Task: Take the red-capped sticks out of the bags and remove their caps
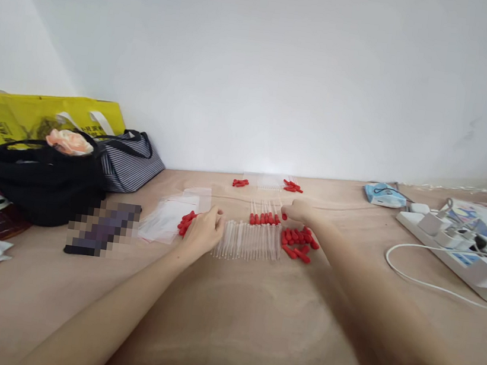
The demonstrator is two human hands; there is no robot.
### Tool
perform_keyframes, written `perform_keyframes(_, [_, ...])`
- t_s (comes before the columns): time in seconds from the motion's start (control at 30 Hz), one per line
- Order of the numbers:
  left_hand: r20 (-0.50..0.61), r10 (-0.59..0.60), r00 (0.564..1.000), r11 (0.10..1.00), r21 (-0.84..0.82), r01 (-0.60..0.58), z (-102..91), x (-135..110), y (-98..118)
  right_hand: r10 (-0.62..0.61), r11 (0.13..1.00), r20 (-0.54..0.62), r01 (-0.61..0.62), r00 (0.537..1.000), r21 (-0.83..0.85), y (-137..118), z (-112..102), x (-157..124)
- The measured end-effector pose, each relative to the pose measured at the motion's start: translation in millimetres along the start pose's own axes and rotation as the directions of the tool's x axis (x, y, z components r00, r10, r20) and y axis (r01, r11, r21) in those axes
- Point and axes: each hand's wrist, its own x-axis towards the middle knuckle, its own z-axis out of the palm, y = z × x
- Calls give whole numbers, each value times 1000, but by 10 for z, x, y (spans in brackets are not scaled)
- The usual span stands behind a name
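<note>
A row of clear thin glass tubes [249,242] lies side by side on the table in front of me. Just beyond it are several glass droppers [264,217] with red rubber bulbs, bulbs toward me. My right hand [299,211] is at the right end of these, its fingers closed on a red-bulbed dropper [284,216]. Loose red rubber bulbs [301,241] are heaped below that hand. My left hand [205,229] is by the left end of the tubes, fingers curled together; whatever they hold is hidden. More red bulbs [187,222] show behind it.
Clear plastic bags [171,215] lie left of my left hand. Farther back are a transparent packet [268,181] and small groups of red bulbs [240,183]. A striped bag [129,161], black bag [40,189] and blurred dark object [105,229] stand left; a power strip [454,252] with cables sits right.
</note>
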Motion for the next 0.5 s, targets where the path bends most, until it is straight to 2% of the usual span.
perform_keyframes(0.1, [-107, 143, 984, 986, -75, -152, 14, -89, 132, -65, 986, -29, 69, 997, 151, -16, -1, -265])
perform_keyframes(0.23, [-188, 312, 931, 900, -256, -353, 97, -269, 369, -131, 948, -61, 143, 990, 283, -67, 222, -681])
perform_keyframes(0.3, [-217, 336, 917, 856, -337, -393, 142, -344, 450, -179, 901, -110, 208, 978, 381, -86, 363, -831])
perform_keyframes(0.37, [-240, 329, 913, 824, -398, -402, 178, -390, 475, -216, 876, -137, 254, 967, 410, -86, 470, -920])
perform_keyframes(0.5, [-254, 352, 901, 823, -376, -427, 201, -425, 388, -298, 878, -178, 343, 938, 333, 6, 535, -996])
